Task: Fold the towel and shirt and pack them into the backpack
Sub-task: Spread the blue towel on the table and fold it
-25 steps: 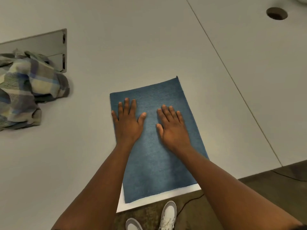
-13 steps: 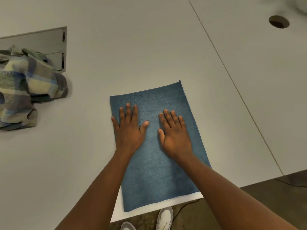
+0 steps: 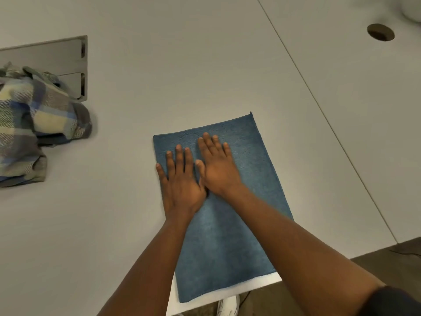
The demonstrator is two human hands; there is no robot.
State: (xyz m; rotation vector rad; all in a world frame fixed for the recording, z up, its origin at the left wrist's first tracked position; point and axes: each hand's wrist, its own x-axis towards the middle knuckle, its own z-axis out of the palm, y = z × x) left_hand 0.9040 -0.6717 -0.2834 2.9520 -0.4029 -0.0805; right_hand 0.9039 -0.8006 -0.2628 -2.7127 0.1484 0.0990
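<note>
while the plaid shirt (image 3: pixel 34 124) lies crumpled, both hands' straight fingers (image 3: pixel 180 156) press the towel (image 3: pixel 227 247).

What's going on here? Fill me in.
A person presses both flat palms, left hand and right hand, side by side on a blue towel lying flat at the near edge of a white table. A crumpled plaid shirt waits off to the left, not yet folded. No backpack is in view.

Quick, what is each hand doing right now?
Left hand: open, flat on the towel.
Right hand: open, flat on the towel, holding nothing.
</note>
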